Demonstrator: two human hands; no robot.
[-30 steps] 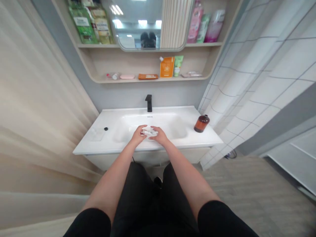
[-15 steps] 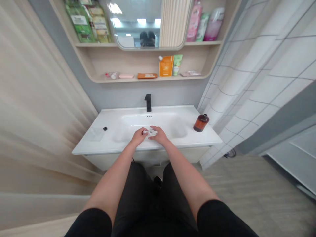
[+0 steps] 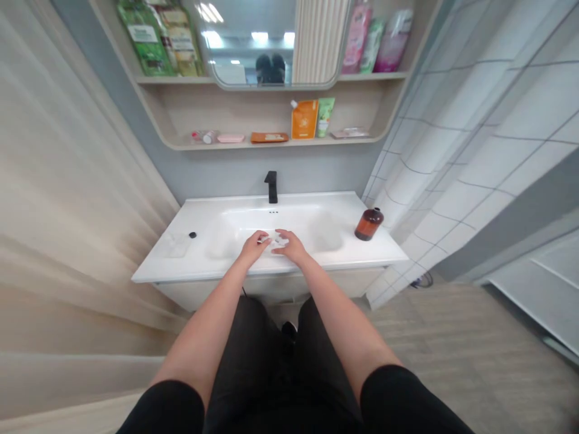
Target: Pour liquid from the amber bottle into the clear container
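Note:
Over the front part of the white sink (image 3: 316, 232), my left hand (image 3: 253, 246) and my right hand (image 3: 292, 246) face each other. Between them is a small crumpled white piece (image 3: 277, 241), tissue or thin plastic, I cannot tell which. The left thumb and fingers pinch its left side. My right fingers curl around its right side, thumb toward me. Behind the hands a black faucet (image 3: 272, 187) rises at the back of the basin. An amber bottle (image 3: 369, 224) with an uncapped neck stands on the counter to the right.
A small black cap (image 3: 192, 235) and a clear flat piece (image 3: 177, 246) lie on the left counter. Above, a shelf (image 3: 271, 144) holds an orange pouch (image 3: 304, 119), a green tube (image 3: 325, 117) and small packets below a mirror (image 3: 253, 42). Curtains hang at both sides.
My left fingers have shifted slightly on the white piece. A small dark reddish spot seen at the left fingertips before no longer shows. The right hand has hardly moved.

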